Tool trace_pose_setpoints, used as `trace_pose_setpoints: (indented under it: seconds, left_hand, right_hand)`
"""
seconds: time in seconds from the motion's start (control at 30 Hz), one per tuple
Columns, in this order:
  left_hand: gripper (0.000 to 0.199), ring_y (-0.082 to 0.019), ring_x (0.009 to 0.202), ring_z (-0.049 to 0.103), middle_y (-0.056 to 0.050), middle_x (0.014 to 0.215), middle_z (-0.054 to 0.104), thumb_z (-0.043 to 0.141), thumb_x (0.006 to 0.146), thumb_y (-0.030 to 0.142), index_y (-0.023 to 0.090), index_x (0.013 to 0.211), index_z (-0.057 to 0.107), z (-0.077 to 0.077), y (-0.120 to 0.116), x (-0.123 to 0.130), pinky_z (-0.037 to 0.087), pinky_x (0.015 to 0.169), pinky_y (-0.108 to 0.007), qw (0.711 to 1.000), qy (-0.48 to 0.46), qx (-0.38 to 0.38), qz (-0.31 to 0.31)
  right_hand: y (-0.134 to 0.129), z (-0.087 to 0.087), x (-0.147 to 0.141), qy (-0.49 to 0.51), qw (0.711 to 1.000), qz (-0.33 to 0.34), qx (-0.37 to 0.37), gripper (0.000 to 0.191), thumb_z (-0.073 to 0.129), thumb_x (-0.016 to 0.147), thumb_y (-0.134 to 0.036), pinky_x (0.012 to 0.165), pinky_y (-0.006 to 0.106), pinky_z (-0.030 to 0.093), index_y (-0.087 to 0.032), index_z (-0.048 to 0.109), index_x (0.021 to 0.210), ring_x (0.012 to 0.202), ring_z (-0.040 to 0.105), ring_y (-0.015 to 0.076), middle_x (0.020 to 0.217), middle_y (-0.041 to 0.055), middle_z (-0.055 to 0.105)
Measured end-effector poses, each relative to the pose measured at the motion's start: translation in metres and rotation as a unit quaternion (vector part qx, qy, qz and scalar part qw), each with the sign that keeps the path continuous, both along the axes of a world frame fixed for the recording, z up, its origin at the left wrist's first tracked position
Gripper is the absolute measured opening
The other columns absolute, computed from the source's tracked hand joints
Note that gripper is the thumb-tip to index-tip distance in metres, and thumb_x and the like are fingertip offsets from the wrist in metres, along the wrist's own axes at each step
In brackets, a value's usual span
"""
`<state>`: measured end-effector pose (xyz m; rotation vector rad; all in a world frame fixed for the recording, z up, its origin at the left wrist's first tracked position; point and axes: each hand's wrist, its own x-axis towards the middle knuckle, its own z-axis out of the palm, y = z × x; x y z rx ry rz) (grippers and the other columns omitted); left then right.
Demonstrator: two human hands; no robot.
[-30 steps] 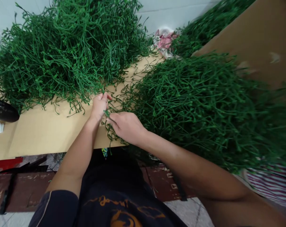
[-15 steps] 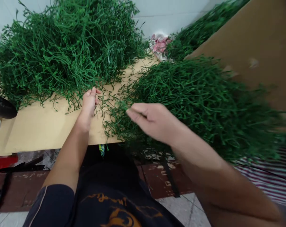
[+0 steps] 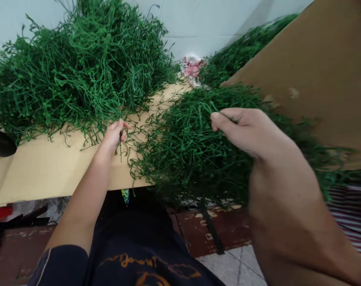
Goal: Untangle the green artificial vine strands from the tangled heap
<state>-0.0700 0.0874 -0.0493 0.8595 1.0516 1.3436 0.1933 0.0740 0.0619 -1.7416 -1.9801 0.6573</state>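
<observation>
Firstly, from the head view, we enter two hands: our right hand (image 3: 249, 129), thumb and forefinger pinching green stems (image 3: 206, 107), number unclear, which project leftward past the fingertips above the right pile (image 3: 183, 143); our left hand (image 3: 113, 135), fingers curled just beside the left pile (image 3: 85, 71), whether gripping any we cannot tell. Further, we count three green piles, the third pile (image 3: 240, 53) behind one cardboard panel (image 3: 314, 75), plus one dark cylinder (image 3: 1, 142).
</observation>
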Motion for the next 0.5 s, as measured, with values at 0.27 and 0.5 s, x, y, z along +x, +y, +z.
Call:
trace_pose_setpoints:
  seconds: [0.27,0.5]
  left_hand:
    - [0.04,-0.006,0.03,0.034,0.005,0.031,0.037,0.037,0.092,0.028,0.016,0.058,0.053,-0.002,0.005,0.004,0.03,0.041,-0.016,0.999,0.014,0.016,-0.033]
    - [0.038,-0.006,0.033,0.035,0.006,0.032,0.037,0.044,0.089,0.039,0.017,0.059,0.052,-0.001,0.0,0.004,0.032,0.043,-0.017,0.998,0.042,0.028,-0.024]
  right_hand:
    - [0.007,-0.007,0.009,0.112,0.978,0.172,-0.031,0.056,0.04,0.075,-0.072,0.059,0.027,0.032,-0.02,0.042,0.053,0.055,0.036,0.0108,0.055,-0.0003,0.04]
    - [0.01,0.0,0.016,0.104,0.974,0.199,-0.03,0.058,0.038,0.074,-0.075,0.057,0.027,0.033,-0.021,0.041,0.053,0.054,0.036,0.0107,0.054,-0.0006,0.039]
